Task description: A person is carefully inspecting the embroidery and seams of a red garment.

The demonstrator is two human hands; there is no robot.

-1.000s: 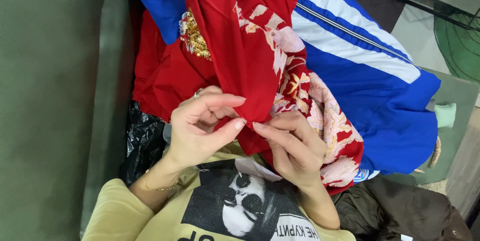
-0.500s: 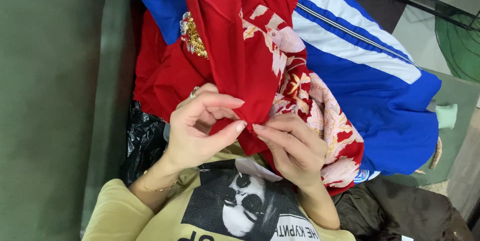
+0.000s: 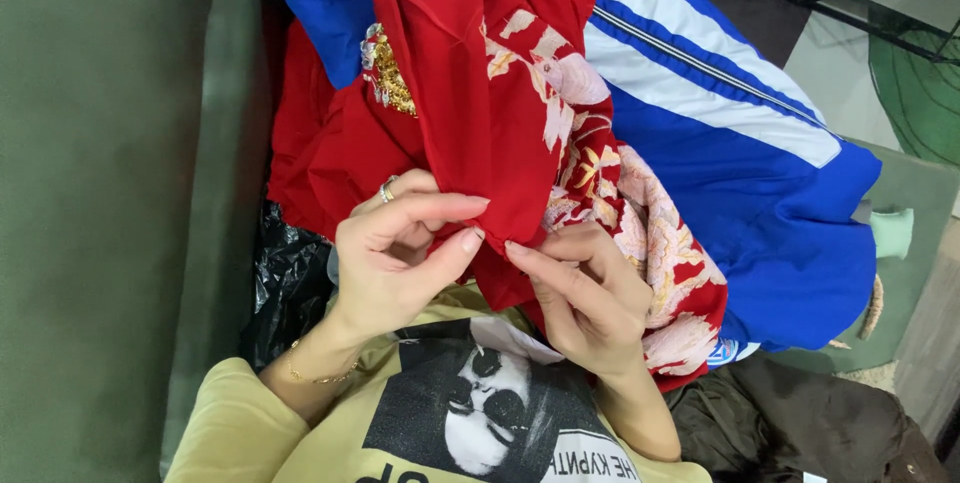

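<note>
Green sofa upholstery (image 3: 110, 193) forms the backdrop on the left, with a pile of garments lying beside it. Nearest the camera, the person's yellow printed shirt (image 3: 300, 438) fills the lower edge. Just above it, the left hand (image 3: 395, 253), wearing a ring and a thin gold bracelet, pinches a fold of the red floral garment (image 3: 500, 113) between thumb and forefinger, the fingers closed narrowly on the cloth. The right hand (image 3: 585, 293) meets it from the other side, fingertips (image 3: 515, 248) pressed to the same red edge and likewise closed on the fabric; the two hands almost touch. A crumpled black plastic bag (image 3: 290, 283) lies beside the left wrist, against the sofa. Dark brown clothing (image 3: 800, 423) lies at lower right. Farther off, the red garment rises towards the top of the view, bearing a gold beaded ornament (image 3: 385, 73), and rests over a blue jacket with white stripes (image 3: 740, 143). Beyond that, a tiled floor and a black metal frame (image 3: 860, 3) are visible. Judged from the grip, fine handling of this edge is best done with the cloth kept taut between the hands, and the thin fabric moved in short pinches so that it does not slip.
</note>
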